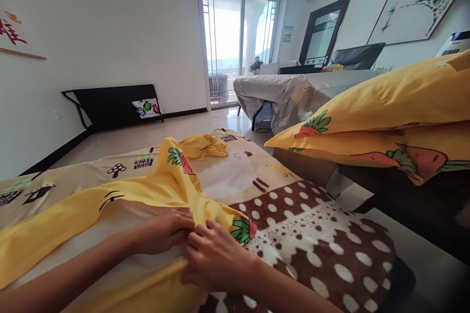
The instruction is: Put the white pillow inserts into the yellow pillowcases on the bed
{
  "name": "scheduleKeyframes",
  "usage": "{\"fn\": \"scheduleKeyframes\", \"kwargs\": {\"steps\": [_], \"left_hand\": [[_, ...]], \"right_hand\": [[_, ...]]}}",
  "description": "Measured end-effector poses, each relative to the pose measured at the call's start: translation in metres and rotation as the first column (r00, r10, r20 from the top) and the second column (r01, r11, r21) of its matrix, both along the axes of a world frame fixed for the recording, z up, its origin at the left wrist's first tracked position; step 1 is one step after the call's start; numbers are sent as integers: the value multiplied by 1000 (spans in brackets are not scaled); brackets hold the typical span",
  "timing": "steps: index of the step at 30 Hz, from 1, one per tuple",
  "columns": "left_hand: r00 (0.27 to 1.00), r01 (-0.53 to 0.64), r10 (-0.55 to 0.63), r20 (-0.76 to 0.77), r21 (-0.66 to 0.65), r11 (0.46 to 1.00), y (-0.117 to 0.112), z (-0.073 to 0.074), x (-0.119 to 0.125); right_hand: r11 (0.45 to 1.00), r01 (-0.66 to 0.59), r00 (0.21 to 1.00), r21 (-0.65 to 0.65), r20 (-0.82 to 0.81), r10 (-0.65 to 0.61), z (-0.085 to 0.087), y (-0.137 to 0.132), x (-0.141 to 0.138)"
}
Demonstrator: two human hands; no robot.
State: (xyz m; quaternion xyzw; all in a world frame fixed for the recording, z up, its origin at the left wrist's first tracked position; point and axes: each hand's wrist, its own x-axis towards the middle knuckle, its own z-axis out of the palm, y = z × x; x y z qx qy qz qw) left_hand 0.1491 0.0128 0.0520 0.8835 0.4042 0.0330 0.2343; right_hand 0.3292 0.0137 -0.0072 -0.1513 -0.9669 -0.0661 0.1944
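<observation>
A yellow pillowcase (147,190) printed with carrots lies spread before me, its opening around a white pillow (135,217). My left hand (167,230) is closed at the opening, its fingertips partly hidden in the fabric near the pillow's corner. Right beside it, my right hand (215,254) pinches the yellow edge with curled fingers. The two hands almost touch. Under the pillowcase is a plush blanket (323,234) with brown and cream patches and white dots. Farther back on the blanket, a crumpled yellow cloth (203,146) rests.
Yellow carrot-print pillows (385,102) are stacked at the right on a dark surface. Behind stands a table under a silvery plastic cover (293,93). A black folded panel (117,105) leans on the left wall, and glass doors (238,44) are at the back.
</observation>
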Motion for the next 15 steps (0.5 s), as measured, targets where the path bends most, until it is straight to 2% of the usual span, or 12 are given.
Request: {"fn": "scheduleKeyframes", "kwargs": {"steps": [3,6,9,11,13,15], "left_hand": [[982,57,-32,-184,134,989,-2,-21,-3],[932,30,46,-358,202,979,-11,-32,-7],[817,-32,176,-549,262,965,-20,-42,16],[753,14,197,-628,315,949,-24,-53,42],[774,145,115,-623,350,925,-23,-65,66],[865,274,-66,-498,357,893,-18,-72,78]], "right_hand": [[997,64,996,-34,67,-62,-8,-6,23],[997,61,989,-56,141,-53,-12,-8,43],[995,60,979,-74,197,-44,-11,-8,54],[994,100,968,-45,237,-87,-13,-10,56],[987,161,953,13,259,-158,-19,-13,55],[971,233,936,56,259,-239,-28,-18,54]]}}
